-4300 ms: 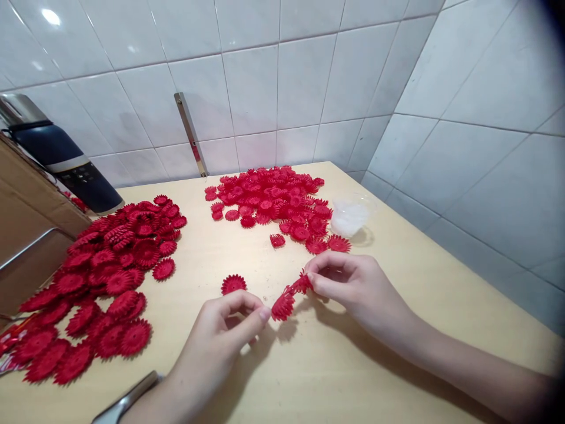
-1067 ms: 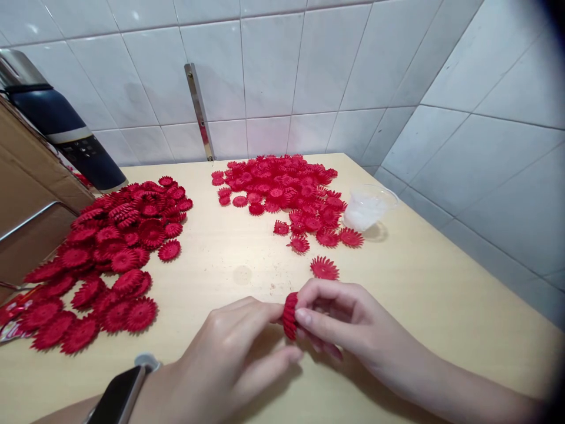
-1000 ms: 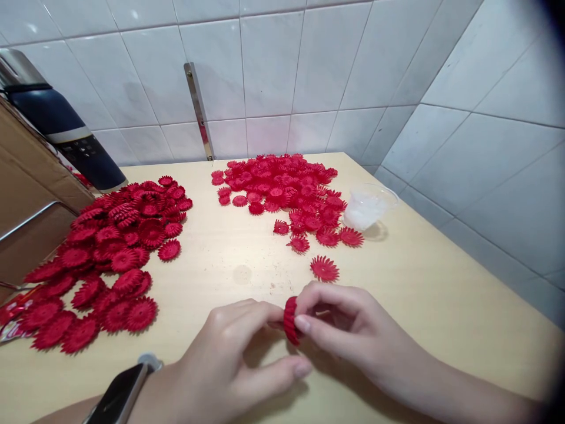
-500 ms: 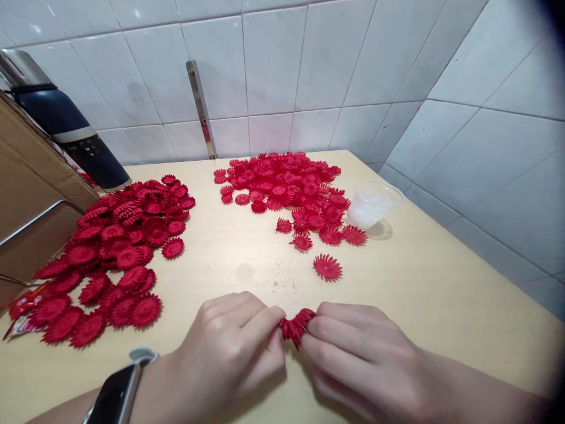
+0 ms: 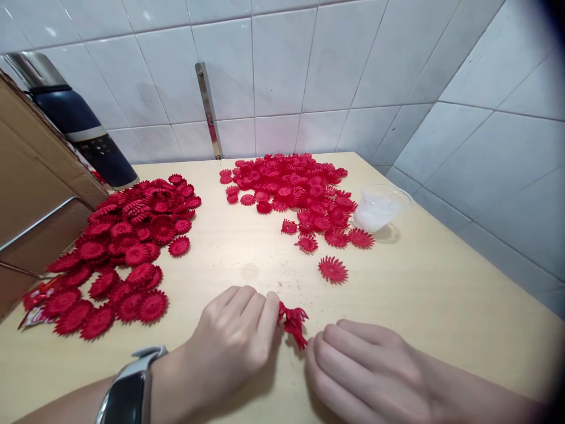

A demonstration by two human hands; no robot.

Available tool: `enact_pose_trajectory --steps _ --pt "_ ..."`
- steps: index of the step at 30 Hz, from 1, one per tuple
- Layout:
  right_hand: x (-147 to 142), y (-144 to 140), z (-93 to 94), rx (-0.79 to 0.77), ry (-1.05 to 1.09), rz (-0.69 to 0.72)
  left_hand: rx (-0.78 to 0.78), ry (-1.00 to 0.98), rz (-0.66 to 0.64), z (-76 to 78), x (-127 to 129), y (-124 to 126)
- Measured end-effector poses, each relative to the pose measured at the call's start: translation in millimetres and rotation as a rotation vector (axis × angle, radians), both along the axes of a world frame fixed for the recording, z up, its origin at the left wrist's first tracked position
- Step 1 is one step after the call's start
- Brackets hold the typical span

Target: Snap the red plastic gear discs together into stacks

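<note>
My left hand (image 5: 236,338) pinches a small red plastic flower piece (image 5: 292,321) low over the pale wooden table (image 5: 441,294). My right hand (image 5: 366,371) lies just right of the piece, fingers curled near its lower tip; I cannot tell whether it grips the piece. A single red flower disc (image 5: 333,270) lies flat on the table a little beyond my right hand. One pile of red flower discs (image 5: 123,247) spreads at the left. A second pile (image 5: 300,188) lies at the back centre.
A clear plastic cup (image 5: 379,206) stands right of the back pile. A dark blue flask (image 5: 83,135) and a cardboard box (image 5: 30,194) stand at the left. White tiled walls close the back and right. A watch (image 5: 128,391) is on my left wrist.
The two hands have drawn slightly apart. The red piece, earlier pressed between both hands, now sticks out from my left fingers, and my right hand has dropped lower.
</note>
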State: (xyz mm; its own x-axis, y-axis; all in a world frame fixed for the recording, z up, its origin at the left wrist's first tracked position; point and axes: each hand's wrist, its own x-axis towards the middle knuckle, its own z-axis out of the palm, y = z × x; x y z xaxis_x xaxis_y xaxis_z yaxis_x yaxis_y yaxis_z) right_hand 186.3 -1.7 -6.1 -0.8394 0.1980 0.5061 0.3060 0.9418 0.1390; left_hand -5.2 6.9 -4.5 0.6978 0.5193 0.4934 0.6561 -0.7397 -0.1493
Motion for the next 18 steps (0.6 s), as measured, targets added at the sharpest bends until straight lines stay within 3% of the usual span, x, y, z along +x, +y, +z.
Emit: enact_pose_trajectory --steps 6,18 --pt "1.1 -0.2 1.1 -0.013 -0.045 0.017 0.021 0.098 0.062 2.6 1.9 -0.5" --pt "0.5 1.6 -5.3 -0.099 0.103 -0.001 0.131 0.146 0.092 3.4 4.1 5.1"
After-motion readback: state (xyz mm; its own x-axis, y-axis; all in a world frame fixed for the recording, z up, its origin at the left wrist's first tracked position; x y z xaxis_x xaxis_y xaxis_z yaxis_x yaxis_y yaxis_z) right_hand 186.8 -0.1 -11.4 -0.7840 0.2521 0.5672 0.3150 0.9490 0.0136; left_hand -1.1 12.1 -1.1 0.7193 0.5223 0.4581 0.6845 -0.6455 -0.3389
